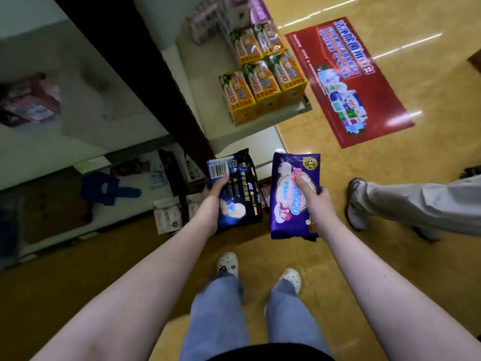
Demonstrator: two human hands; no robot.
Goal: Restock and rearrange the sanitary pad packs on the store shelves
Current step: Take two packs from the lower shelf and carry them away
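My left hand (217, 190) grips a dark blue sanitary pad pack (238, 201) from its left side, thumb lying near the barcode. My right hand (316, 195) holds a purple pad pack (289, 204) from its right side, thumb pressed on the front. Both packs are held side by side above the floor, just in front of the shelf end. A few pink pad packs (169, 213) lie low on the bottom shelf to the left of the blue pack.
White shelves (112, 105) run along the left. Several yellow packs (263, 82) stand on a low end shelf ahead. A red poster (346, 82) is stuck on the floor. Another person's leg and shoe (356, 204) stand close on the right. My own feet (260, 269) are below.
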